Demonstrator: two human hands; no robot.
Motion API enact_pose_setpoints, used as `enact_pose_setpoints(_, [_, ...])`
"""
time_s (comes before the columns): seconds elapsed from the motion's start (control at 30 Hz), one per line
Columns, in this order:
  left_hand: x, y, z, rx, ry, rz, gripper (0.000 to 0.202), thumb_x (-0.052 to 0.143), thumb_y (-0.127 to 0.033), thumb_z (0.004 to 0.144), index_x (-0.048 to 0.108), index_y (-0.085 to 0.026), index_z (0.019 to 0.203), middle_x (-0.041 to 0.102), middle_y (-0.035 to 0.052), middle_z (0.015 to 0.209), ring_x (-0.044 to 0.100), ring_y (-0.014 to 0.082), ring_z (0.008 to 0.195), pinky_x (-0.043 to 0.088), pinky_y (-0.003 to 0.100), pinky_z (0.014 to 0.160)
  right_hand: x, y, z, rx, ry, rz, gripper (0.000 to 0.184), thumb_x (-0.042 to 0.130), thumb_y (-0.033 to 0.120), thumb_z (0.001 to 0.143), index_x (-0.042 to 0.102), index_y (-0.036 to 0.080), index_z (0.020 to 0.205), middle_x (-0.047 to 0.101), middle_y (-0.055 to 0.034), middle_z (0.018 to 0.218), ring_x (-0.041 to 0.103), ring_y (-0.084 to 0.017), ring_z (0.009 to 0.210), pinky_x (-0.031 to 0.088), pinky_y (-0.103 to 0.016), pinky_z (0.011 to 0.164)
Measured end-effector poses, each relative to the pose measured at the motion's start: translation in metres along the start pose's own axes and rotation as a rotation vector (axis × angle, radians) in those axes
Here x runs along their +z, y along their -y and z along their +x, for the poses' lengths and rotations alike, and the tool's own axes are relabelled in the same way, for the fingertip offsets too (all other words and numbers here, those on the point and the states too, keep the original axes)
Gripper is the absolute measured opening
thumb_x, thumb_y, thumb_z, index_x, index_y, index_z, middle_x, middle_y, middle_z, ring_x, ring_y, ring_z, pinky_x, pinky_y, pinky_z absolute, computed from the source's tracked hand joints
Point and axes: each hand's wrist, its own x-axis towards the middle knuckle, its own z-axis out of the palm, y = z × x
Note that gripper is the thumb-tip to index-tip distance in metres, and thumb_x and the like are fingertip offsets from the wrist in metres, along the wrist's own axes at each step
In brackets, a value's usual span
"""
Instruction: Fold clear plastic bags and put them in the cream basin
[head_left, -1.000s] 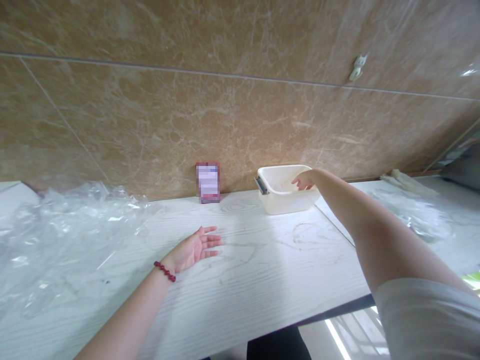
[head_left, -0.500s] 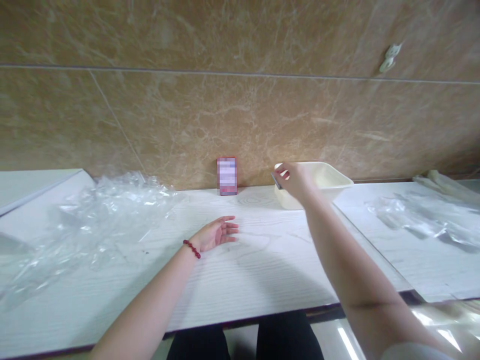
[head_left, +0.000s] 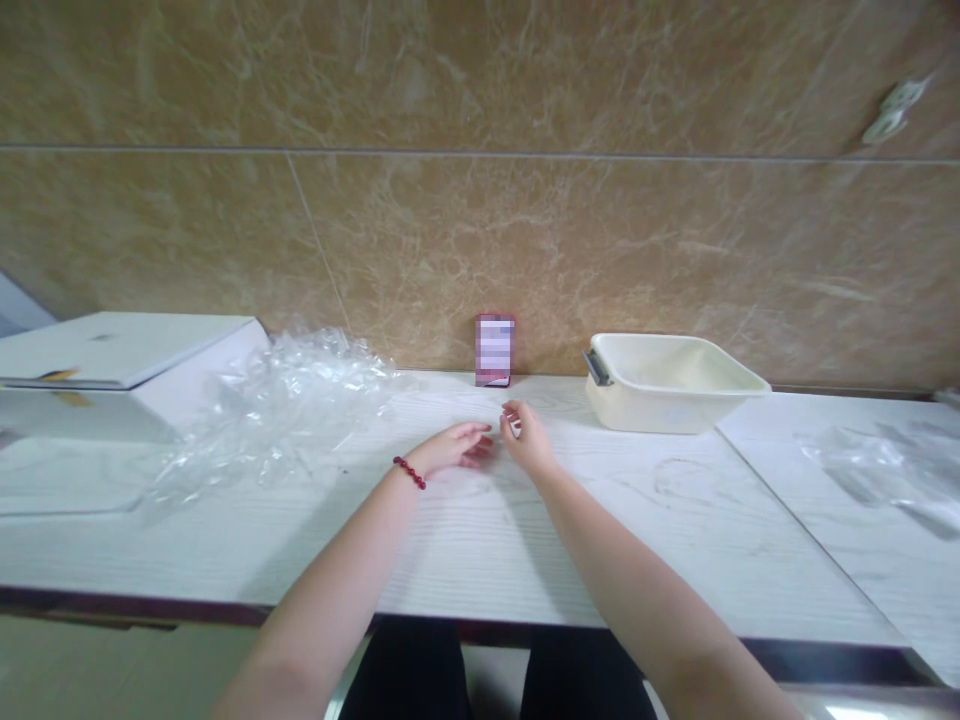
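Note:
My left hand (head_left: 457, 447), with a dark red bead bracelet (head_left: 409, 473) at its wrist, hovers over the middle of the table. Its fingers are stretched and slightly bent, and nothing shows in them. Facing it a short gap away is my right hand (head_left: 529, 440), its fingers loosely curled and apart from the thumb, with no object visible. Behind both hands a phone-sized rectangle with a red edge (head_left: 495, 350) leans upright against the wall, its face blurred. To the right stands a cream plastic basin (head_left: 660, 410) with a grey handle clip (head_left: 597, 368) on its left rim.
Crumpled clear plastic wrap (head_left: 300, 400) lies on the left beside a white box (head_left: 150, 350). More clear plastic (head_left: 885, 465) rests at the far right, past a table seam. A brown marbled wall (head_left: 420, 250) closes off the back of the white wood-grain table (head_left: 465, 560).
My right hand has left the basin's grey handle clip and come left and nearer, close to my left hand. The view has turned left, showing more of the white box.

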Motion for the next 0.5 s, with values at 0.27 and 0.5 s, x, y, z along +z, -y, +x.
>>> enact_pose_setpoints(0.27, [-0.135,-0.033,-0.054,-0.062,-0.736,1.085,0.041,0.045,-0.026,0.071,0.050,-0.014,0.110,0.056,0.0096,0.108,0.051,0.0221,0.099,0.035,0.030,0.087,0.001,-0.007,0.005,0.126,0.066,0.053,0.020,0.039,0.026,0.074,0.049,0.019,0.090,0.057,-0.0020,0.076,0.053,-0.012,0.069,0.043,-0.025,0.064])
enact_pose_setpoints(0.5, [-0.208,-0.023,-0.075,-0.207,-0.900,1.340,0.058,0.054,-0.040,0.060,0.050,-0.007,0.108,0.046,0.0205,0.118,0.038,0.0339,0.110,0.031,0.043,0.086,0.002,-0.005,0.004,0.116,0.117,0.071,0.018,0.039,0.025,0.073,0.052,0.020,0.085,0.057,-0.0007,0.070,0.053,-0.012,0.064,0.042,-0.024,0.062])
